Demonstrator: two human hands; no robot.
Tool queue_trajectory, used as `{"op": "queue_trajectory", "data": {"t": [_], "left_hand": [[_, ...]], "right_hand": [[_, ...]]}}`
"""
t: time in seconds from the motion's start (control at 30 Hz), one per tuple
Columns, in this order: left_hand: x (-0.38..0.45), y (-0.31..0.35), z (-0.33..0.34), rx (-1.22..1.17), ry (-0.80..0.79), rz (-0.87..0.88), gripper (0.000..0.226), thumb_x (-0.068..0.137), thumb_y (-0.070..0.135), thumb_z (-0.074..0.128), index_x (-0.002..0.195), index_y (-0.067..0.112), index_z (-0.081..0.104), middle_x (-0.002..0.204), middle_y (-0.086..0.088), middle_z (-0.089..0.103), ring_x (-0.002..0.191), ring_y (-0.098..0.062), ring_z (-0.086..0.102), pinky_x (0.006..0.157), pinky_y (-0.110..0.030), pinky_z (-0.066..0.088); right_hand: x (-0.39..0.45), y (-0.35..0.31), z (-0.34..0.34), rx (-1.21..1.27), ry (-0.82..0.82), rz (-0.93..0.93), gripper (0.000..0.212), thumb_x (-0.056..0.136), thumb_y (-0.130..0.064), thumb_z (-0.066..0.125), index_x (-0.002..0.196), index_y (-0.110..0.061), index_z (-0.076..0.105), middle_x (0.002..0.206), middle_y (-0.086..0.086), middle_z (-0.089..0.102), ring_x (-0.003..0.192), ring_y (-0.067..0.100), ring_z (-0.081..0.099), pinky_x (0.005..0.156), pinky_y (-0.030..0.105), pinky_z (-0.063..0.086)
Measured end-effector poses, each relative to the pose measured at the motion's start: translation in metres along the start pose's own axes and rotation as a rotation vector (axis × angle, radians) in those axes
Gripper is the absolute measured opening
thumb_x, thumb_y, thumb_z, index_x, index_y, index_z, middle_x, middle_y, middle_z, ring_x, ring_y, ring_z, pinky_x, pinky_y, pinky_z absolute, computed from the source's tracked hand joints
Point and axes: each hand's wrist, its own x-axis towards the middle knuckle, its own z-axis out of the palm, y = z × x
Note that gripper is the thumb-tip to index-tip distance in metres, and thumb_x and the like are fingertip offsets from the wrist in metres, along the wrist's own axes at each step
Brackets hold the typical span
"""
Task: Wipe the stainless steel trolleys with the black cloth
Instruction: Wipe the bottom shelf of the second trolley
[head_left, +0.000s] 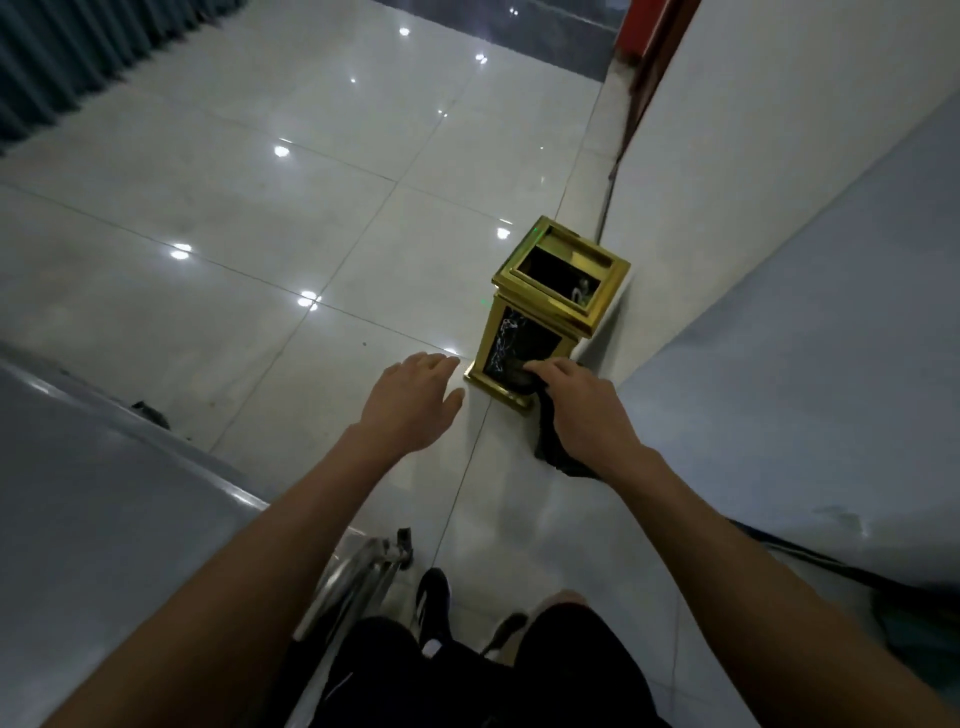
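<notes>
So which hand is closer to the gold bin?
Right. The right hand, gripping the black cloth, overlaps the gold bin near its base in this view. The left hand hangs open beside it, apart.

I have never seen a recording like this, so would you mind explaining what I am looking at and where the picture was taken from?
There is no machine here: a person wears a camera on the head, looking forward and down, so you see their own arms. The left hand is open, fingers spread, holding nothing. The right hand has a grip on a black cloth that hangs below it. Both reach out over a glossy tiled floor. Beyond them stands a gold bin by the wall. Steel surfaces, seemingly the trolleys, flank the person: one left, one right.
</notes>
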Motion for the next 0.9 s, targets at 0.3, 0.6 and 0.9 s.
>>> {"op": "queue_trajectory", "data": {"t": [0.3,0.6,0.9], "left_hand": [[0.064,-0.06,0.001,-0.024,-0.003,-0.266,0.05,0.101,0.04,0.042,0.144,0.015,0.041,0.145,-0.005,0.048,0.132,-0.025,0.043,0.106,-0.042,0.039],[0.145,-0.085,-0.015,-0.027,-0.004,-0.538,0.053,0.101,0.042,0.042,0.147,0.017,0.039,0.149,-0.004,0.045,0.135,-0.023,0.042,0.107,-0.041,0.04],[0.15,-0.129,-0.027,-0.115,0.071,-0.837,0.055,0.102,0.045,0.038,0.151,0.02,0.033,0.155,-0.002,0.037,0.141,-0.021,0.034,0.112,-0.04,0.031]], "right_hand": [[0.144,0.001,0.024,0.049,-0.102,-0.258,0.052,0.094,-0.001,0.052,0.139,-0.027,0.051,0.134,0.004,0.058,0.11,0.032,0.06,0.083,0.048,0.051],[0.288,0.012,0.032,0.113,-0.203,-0.48,0.056,0.09,-0.001,0.053,0.141,-0.025,0.051,0.138,0.002,0.056,0.117,0.031,0.055,0.088,0.047,0.049],[0.377,-0.036,0.049,0.104,-0.308,-0.758,0.061,0.088,0.002,0.049,0.142,-0.027,0.048,0.14,0.0,0.054,0.12,0.029,0.053,0.081,0.039,0.039]]}}
